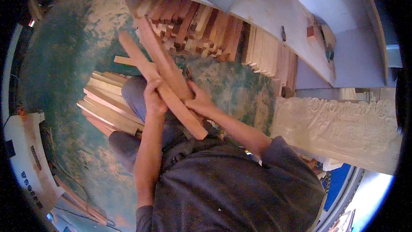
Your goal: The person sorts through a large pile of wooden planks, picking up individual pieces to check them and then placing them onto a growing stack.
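Observation:
My left hand (155, 99) is wrapped round a long light-brown wooden strip (182, 109), which slants from upper left down toward my lap. Another, wider reddish wooden strip (161, 51) lies beside it, its far end pointing up and away. My right hand (199, 102) grips the near end of that wider strip, fingers partly hidden behind the wood. The two strips are close together near my hands and spread apart at their far ends. Behind the left-hand strip, a short pale wooden piece (124, 61) sticks out to the left.
Several loose strips form a pile (105, 99) on the floor by my left knee. Stacked dark and pale strips (206, 30) sit under a board shelf (274, 8). A carved wooden panel (339, 124) stands at right, a white machine (32, 159) with a cable at lower left.

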### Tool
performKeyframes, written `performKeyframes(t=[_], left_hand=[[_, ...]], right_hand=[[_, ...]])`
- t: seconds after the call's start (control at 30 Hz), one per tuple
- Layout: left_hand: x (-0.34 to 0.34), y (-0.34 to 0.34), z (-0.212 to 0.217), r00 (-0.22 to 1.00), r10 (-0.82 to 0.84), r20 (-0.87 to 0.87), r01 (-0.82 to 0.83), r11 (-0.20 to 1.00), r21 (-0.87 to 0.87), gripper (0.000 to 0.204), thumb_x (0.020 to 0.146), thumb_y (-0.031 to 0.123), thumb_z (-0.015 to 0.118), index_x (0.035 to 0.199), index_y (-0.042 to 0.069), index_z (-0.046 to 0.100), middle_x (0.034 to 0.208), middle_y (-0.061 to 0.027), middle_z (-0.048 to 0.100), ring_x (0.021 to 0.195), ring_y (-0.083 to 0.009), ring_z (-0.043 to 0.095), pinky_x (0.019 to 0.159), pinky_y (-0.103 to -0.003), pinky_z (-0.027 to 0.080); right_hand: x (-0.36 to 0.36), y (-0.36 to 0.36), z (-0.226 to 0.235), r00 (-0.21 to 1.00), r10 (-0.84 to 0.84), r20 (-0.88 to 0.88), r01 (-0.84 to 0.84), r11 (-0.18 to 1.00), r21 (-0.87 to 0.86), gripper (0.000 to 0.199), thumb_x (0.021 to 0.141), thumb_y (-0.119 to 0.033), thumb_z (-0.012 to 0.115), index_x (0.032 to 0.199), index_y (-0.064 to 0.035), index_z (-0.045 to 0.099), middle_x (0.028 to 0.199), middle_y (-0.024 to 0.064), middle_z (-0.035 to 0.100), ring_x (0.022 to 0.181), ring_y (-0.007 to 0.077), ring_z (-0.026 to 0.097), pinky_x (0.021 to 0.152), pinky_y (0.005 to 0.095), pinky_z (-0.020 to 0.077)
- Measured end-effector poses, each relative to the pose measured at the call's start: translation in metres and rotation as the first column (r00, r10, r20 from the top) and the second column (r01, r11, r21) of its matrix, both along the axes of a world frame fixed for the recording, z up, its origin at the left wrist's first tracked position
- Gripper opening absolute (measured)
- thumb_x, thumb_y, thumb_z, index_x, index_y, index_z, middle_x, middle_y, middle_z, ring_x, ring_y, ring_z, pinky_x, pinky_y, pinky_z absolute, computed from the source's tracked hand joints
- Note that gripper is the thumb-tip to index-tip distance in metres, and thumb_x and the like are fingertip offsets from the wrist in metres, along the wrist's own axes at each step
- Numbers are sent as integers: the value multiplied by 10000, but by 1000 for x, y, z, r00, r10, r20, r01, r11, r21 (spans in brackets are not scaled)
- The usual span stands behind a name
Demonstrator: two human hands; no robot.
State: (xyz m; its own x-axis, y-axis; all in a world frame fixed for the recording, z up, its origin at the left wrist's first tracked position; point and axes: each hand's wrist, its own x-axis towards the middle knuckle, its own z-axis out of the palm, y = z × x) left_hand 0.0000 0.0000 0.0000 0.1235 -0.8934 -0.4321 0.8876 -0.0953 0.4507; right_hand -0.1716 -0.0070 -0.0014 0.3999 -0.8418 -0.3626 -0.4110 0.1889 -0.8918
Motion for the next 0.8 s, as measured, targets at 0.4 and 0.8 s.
performKeyframes(t=[0.4, 0.8], left_hand=[[21, 24, -40, 993, 78, -86, -97, 965, -245, 689, 743, 139, 614, 1383, 175, 361, 1458, -128, 368, 1402, -385, 270, 1158, -548, 195], [42, 29, -43, 987, 157, -41, -162, 967, -196, 657, 767, 156, 607, 1377, 175, 365, 1458, -138, 366, 1402, -366, 279, 1143, -576, 215]], right_hand=[[-177, 59, -27, 814, -530, -236, 481, 844, -238, 930, 677, -334, 761, 1420, 45, 349, 1293, 188, 530, 1145, 275, 547, 970, 357, 426], [-167, -207, -103, 724, -655, -218, 549, 737, -393, 841, 654, -553, 790, 1219, 15, 536, 1118, 195, 628, 1070, 298, 591, 899, 367, 469]])
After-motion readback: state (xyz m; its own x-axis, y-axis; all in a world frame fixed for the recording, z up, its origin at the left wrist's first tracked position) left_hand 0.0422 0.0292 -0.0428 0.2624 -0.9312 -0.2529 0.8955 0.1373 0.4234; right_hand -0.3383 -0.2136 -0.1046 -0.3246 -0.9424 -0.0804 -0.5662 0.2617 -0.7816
